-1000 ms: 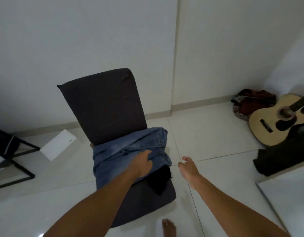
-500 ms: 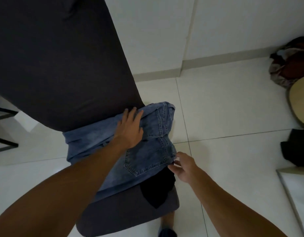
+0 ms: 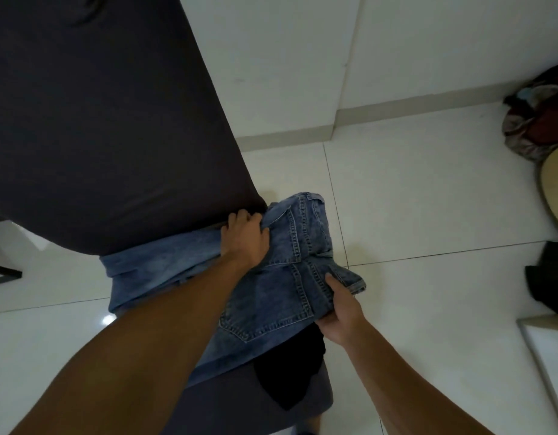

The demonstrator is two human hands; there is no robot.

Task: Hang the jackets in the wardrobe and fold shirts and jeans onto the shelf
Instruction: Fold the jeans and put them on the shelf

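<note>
1. Jeans (image 3: pixel 271 296): blue denim with a mottled wash, orange-tan double stitching and a stitched patch pocket facing up. They lie bunched on the seat of the floor chair (image 3: pixel 98 120), with the waistband end overhanging the seat's right side and the legs running left under the backrest's lower edge.
2. Left hand (image 3: pixel 244 238): fingers curled closed around a gathered fold of denim at the base of the backrest. The knuckles touch the backrest fabric.
3. Right hand (image 3: pixel 342 312): closed on the waistband edge, thumb pressed on top of the denim and the other fingers tucked beneath. The corner of the waistband projects just past the thumb.
4. Floor chair: dark grey, smooth matte upholstery with rounded, padded edges. The backrest tilts up and fills the upper left of the view; the seat pad rests flat on the floor.
5. Black garment (image 3: pixel 290 372): soft, limp cloth lying under the jeans and draping over the seat's front right edge.
6. Floor (image 3: pixel 428 199): glossy white tiles with thin dark grout lines, meeting a white wall at a beige skirting.
7. Surroundings: a crumpled pile of dark red and mixed clothes (image 3: pixel 535 120) lies by the wall at the right; a tan rounded object (image 3: pixel 553 189) is cut off by the right edge; a black cloth (image 3: pixel 547 277) lies below it. All are well apart from the chair.
</note>
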